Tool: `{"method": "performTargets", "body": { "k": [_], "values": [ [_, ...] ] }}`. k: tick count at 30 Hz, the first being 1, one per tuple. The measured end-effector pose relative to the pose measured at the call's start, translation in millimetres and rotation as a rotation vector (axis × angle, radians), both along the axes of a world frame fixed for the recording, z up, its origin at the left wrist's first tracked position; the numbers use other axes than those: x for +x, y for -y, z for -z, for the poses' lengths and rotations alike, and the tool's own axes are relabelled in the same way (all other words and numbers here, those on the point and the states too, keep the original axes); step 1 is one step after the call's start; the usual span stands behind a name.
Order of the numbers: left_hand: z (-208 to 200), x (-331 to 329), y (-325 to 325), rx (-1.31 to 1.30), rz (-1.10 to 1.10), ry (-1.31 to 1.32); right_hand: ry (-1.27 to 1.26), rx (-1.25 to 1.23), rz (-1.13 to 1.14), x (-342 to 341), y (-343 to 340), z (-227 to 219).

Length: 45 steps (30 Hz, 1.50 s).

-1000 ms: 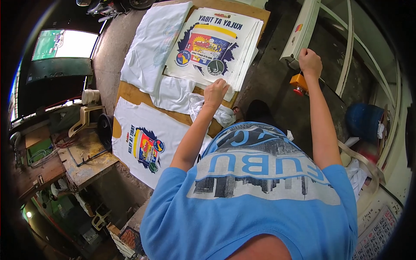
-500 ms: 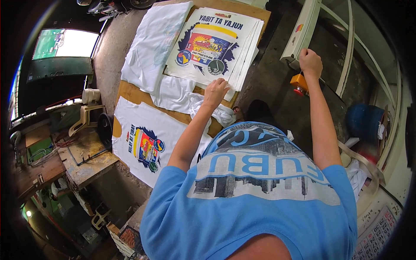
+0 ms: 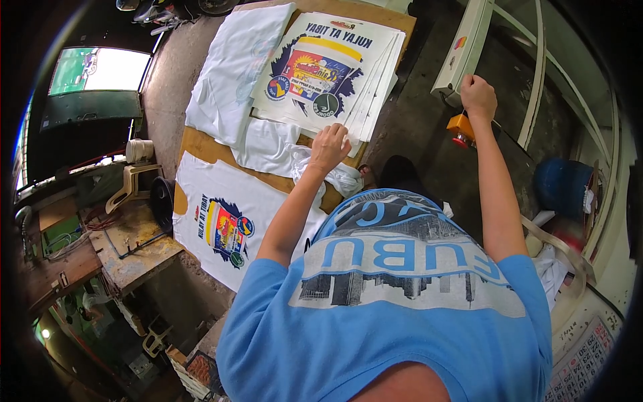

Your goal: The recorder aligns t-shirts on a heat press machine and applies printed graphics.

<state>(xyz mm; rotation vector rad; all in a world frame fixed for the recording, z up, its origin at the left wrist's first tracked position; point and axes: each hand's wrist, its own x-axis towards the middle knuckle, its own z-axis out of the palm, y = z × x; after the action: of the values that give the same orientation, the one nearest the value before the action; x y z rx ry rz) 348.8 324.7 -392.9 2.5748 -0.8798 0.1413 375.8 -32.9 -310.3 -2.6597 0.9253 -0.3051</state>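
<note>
My left hand [image 3: 329,147] is at the near edge of a stack of printed transfer sheets [image 3: 274,106], fingers bent and pressed together. Something white shows by its fingertips; whether it is a sheet's corner I cannot tell. My right hand [image 3: 479,99] is a closed fist beside the end of a machine's long white beam [image 3: 462,57]; what it grips is hidden. Just below that fist hangs an orange control box [image 3: 460,125] with a red button [image 3: 460,141]. A white T-shirt [image 3: 274,194] with a colourful paint-bucket print lies left of my left forearm.
White folded fabric [image 3: 224,80] and a crumpled white cloth [image 3: 268,144] share the wooden table [image 3: 194,139] with the sheets. A blue drum [image 3: 562,186] stands at the right. A black bucket [image 3: 163,201] and a beige plastic chair [image 3: 130,184] are at the left.
My left hand has shifted slightly left along the near edge of the sheets. My right fist keeps its place by the beam. The whole view has moved a little.
</note>
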Motion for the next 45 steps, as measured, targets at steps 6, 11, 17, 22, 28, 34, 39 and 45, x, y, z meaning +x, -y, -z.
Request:
{"method": "performTargets", "body": {
  "k": [6,11,17,22,28,34,39,45],
  "values": [
    [-7.9,-11.1,9.0,-0.068,0.082,-0.032,0.008,-0.010,-0.003,0.1,0.9,0.9],
    [9.0,-4.3,0.7,0.045,0.119,0.044,0.006,-0.005,-0.016,0.3,-1.0,-0.1],
    [0.5,-3.6,2.8,0.012,0.078,0.005,0.025,-0.026,-0.002,-0.7,2.4,3.4],
    [-6.9,-8.4,15.8,0.016,0.134,0.097,0.011,-0.027,-0.010,0.5,1.7,2.8],
    [-5.1,0.0,21.9,-0.006,0.150,0.138,0.006,-0.011,-0.019,0.3,-0.4,0.4],
    [-15.0,9.1,25.8,-0.025,0.164,0.160,0.013,-0.010,-0.010,-0.2,-0.2,-0.5],
    [-20.3,11.1,21.4,-0.015,0.163,0.090,0.003,0.006,-0.011,0.4,1.4,-0.1],
    [-22.0,9.8,12.4,-0.066,0.123,0.059,-0.005,0.006,-0.005,0.0,1.4,-0.5]
  ]
}}
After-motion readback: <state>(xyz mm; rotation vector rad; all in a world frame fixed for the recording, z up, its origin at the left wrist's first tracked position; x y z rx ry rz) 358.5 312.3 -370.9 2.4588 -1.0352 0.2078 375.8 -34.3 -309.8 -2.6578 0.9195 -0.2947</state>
